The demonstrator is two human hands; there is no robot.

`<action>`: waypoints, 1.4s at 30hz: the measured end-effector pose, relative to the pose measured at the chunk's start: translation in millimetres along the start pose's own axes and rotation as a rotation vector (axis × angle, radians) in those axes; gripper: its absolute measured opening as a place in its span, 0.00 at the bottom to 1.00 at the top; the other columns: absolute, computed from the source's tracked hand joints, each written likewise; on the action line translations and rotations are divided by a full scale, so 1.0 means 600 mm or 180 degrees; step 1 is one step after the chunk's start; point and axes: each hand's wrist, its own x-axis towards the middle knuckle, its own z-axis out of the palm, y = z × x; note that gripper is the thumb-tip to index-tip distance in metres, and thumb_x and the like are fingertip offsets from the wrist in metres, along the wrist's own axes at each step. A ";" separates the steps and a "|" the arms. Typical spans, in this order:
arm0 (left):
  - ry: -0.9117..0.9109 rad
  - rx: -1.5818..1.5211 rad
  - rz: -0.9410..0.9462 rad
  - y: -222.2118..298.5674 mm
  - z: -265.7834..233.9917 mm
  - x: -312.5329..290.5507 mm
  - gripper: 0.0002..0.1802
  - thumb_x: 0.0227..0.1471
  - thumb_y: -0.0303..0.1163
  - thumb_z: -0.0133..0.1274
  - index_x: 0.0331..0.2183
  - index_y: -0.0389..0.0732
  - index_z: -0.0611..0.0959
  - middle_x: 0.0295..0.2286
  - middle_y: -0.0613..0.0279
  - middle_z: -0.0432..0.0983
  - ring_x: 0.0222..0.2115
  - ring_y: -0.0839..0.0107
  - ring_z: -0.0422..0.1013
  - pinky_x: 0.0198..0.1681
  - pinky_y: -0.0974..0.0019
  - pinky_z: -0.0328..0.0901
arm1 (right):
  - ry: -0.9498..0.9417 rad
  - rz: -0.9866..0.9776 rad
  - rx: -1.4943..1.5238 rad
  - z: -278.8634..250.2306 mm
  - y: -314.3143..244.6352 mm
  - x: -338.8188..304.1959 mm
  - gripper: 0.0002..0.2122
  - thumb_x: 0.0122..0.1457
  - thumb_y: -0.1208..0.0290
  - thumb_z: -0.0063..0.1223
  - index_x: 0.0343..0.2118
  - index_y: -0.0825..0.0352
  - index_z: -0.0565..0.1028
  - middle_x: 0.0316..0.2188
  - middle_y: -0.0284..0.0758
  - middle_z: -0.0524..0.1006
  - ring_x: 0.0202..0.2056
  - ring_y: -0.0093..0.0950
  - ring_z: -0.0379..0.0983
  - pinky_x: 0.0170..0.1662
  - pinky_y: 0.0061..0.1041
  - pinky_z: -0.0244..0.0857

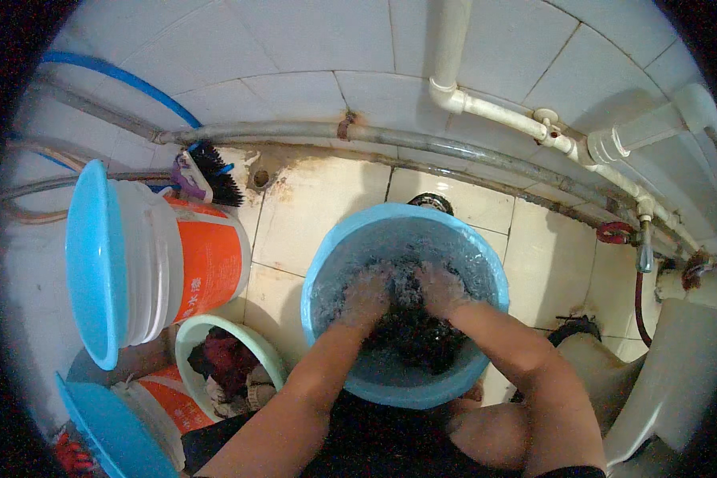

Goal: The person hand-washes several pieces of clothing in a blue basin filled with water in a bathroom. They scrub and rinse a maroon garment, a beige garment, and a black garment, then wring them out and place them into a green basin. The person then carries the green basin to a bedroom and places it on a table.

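A round light-blue basin (320,253) stands on the tiled floor in front of me, holding water and a dark bundle of wet cloth (422,338). Both forearms reach down into it. My left hand (366,295) is at the water on the left side of the cloth. Opposite it, my right hand (442,291) meets the cloth's upper right side. Splashing water and motion blur smear the fingers of both hands, so their grip does not show. Part of the cloth lies under the surface.
On the left, a pale green bucket (272,350) holds dark red and beige clothes (227,358). Beside it stand white-and-orange pails (211,251) topped by blue basins (95,263). A scrub brush (203,175) leans by the wall pipe (406,139). A white toilet (669,382) is at right.
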 end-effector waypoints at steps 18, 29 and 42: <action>-0.0090 -0.1951 0.0701 0.001 -0.206 -0.086 0.28 0.46 0.42 0.53 0.48 0.44 0.68 0.51 0.40 0.54 0.57 0.46 0.44 0.57 0.52 0.46 | 0.0622 -0.0272 0.1344 -0.167 -0.028 -0.146 0.29 0.39 0.68 0.63 0.48 0.62 0.66 0.44 0.40 0.67 0.54 0.38 0.55 0.57 0.33 0.47; -0.0853 0.0507 0.0868 0.034 -0.106 -0.133 0.32 0.46 0.52 0.48 0.54 0.61 0.63 0.56 0.55 0.45 0.58 0.44 0.33 0.51 0.28 0.39 | -0.0418 -0.0173 -0.0782 -0.033 -0.087 -0.168 0.37 0.43 0.61 0.57 0.59 0.45 0.52 0.61 0.43 0.34 0.61 0.46 0.32 0.51 0.68 0.31; -0.1809 0.0300 0.0434 0.045 -0.027 -0.053 0.35 0.48 0.53 0.43 0.56 0.54 0.58 0.59 0.60 0.42 0.59 0.50 0.32 0.54 0.34 0.37 | -0.1183 -0.0550 -0.1287 0.100 -0.013 -0.079 0.32 0.49 0.50 0.47 0.58 0.52 0.55 0.59 0.42 0.49 0.60 0.37 0.44 0.59 0.43 0.44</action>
